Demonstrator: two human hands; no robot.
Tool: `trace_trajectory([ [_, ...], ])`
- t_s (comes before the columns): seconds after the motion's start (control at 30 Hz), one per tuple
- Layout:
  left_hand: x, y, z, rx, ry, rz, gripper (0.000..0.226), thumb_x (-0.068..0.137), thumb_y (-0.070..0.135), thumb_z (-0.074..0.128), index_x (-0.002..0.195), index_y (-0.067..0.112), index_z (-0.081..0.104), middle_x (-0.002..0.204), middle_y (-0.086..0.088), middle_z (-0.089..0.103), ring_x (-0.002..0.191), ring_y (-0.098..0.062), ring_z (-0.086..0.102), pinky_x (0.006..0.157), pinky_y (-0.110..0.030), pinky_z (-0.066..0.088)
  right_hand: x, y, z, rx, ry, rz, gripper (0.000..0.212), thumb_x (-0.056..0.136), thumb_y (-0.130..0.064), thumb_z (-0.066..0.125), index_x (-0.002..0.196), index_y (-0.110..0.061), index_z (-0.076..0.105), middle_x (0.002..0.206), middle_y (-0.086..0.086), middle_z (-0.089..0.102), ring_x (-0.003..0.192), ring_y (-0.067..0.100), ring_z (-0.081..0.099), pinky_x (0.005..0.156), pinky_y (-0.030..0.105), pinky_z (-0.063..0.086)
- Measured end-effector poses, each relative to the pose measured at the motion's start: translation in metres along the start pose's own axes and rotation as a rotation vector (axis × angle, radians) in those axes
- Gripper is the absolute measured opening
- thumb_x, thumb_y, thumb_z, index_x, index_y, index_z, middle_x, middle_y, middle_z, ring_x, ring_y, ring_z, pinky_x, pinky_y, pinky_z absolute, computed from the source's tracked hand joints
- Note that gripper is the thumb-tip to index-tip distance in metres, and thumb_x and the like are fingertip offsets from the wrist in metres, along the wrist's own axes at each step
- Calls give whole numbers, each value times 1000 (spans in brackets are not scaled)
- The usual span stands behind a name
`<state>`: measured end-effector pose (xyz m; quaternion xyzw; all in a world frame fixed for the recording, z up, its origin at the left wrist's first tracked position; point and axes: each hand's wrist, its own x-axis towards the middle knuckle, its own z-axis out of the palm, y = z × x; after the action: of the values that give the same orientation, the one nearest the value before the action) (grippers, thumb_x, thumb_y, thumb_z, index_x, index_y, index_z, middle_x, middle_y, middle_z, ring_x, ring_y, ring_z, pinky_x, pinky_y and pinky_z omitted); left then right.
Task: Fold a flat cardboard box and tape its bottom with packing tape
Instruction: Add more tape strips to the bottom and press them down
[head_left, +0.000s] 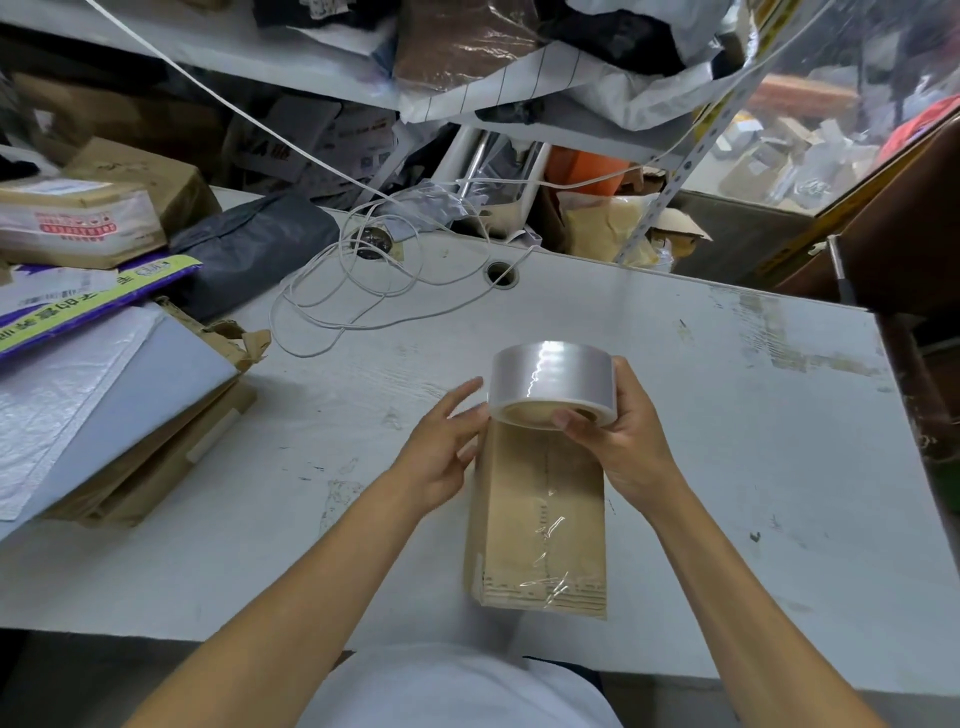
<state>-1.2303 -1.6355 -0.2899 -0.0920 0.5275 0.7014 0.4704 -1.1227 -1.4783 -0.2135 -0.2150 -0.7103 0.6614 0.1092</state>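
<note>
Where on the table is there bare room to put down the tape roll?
Bare tabletop lies right of the box, up to the table's right edge, and between the box and the cardboard pile on the left. The far left is crowded with parcels and a white cord. The right hand holds the tape roll.

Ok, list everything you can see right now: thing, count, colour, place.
box: one, brown, table centre, clear tape strip along it
tape roll: one, clear, over the box's far end
table: one, white, scuffed
cord: one, white, coiled at table's far side
grey bag: one, far left
parcels: several, brown, far left
mailers and flat cardboard: a pile, white and brown, left edge
shelves: cluttered, behind table
left hand: fingers straight, beside the roll
right hand: grips the roll
</note>
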Motion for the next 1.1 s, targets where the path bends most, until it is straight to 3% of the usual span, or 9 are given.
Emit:
trace_trajectory([
  [0.1, -2, 9, 7, -151, -57, -153, 33, 88, 1, 58, 91, 25, 81, 87, 6, 71, 88, -11, 56, 75, -24, 38, 0, 0, 2, -5, 0, -17, 61, 66, -49, 80, 112, -22, 52, 98, -20, 62, 91, 0, 60, 71, 19, 53],
  [0.2, -3, 9, 15, -200, -14, -152, 34, 87, 0, 58, 88, 25, 81, 89, 2, 70, 90, -14, 57, 76, -25, 41, -2, 2, 1, 9, 13, -22, 59, 67, -46, 82, 113, -22, 52, 98, -21, 62, 91, 0, 60, 72, 19, 52],
  [0.33, -7, 3, 11, 397, 216, 330, 33, 89, 12, 70, 107, 39, 66, 125, 4, 63, 118, -14, 55, 104, -32, 43, -4, 2, 1, 28, 25, -26, 58, 68, -42, 81, 114, -23, 52, 99, -22, 62, 92, 0, 61, 71, 19, 53],
  [0.4, -13, 2, 11, 590, 255, 555, 27, 89, 12, 70, 103, 36, 69, 113, 8, 68, 110, -11, 61, 100, -30, 49, -5, 1, 3, 18, 14, -30, 55, 69, -39, 78, 114, -23, 51, 97, -24, 62, 90, -2, 61, 70, 18, 53],
  [0.5, -25, -2, 14, 572, 233, 554, 22, 97, 14, 59, 112, 22, 74, 104, 9, 75, 102, -9, 67, 91, -26, 54, -5, 0, 4, 29, 10, -37, 53, 69, -34, 77, 113, -22, 51, 94, -25, 62, 88, -3, 61, 69, 18, 53],
  [0.67, -50, -13, 21, 521, -10, 414, 38, 100, 37, 50, 138, 33, 53, 126, 10, 66, 115, -4, 61, 92, -19, 51, -6, -1, 5, 21, 23, -43, 57, 66, -43, 80, 113, -25, 52, 94, -23, 63, 87, -2, 62, 70, 19, 54],
  [0.87, -37, 9, 15, 717, -213, 386, 74, 81, 11, 77, 127, 48, 33, 121, 20, 50, 107, 20, 50, 78, 0, 42, -7, -5, 6, -18, -2, -41, 66, 61, -55, 83, 111, -24, 53, 94, -19, 63, 87, 3, 62, 70, 23, 55],
  [0.97, -31, 11, 18, 709, -241, 336, 76, 75, 15, 76, 138, 29, 35, 125, 7, 51, 115, -1, 54, 83, -9, 48, -7, -16, 2, -152, -18, -69, 63, 61, -49, 84, 112, -27, 54, 98, -18, 62, 92, 5, 61, 74, 26, 53],
  [1.1, -26, 8, 16, 725, -280, 312, 86, 66, 31, 72, 141, 31, 31, 135, -5, 46, 126, -18, 50, 100, -39, 52, -4, -47, -1, -394, -53, -188, 57, 65, -56, 75, 116, -46, 52, 110, -26, 58, 109, 5, 56, 86, 23, 50],
])
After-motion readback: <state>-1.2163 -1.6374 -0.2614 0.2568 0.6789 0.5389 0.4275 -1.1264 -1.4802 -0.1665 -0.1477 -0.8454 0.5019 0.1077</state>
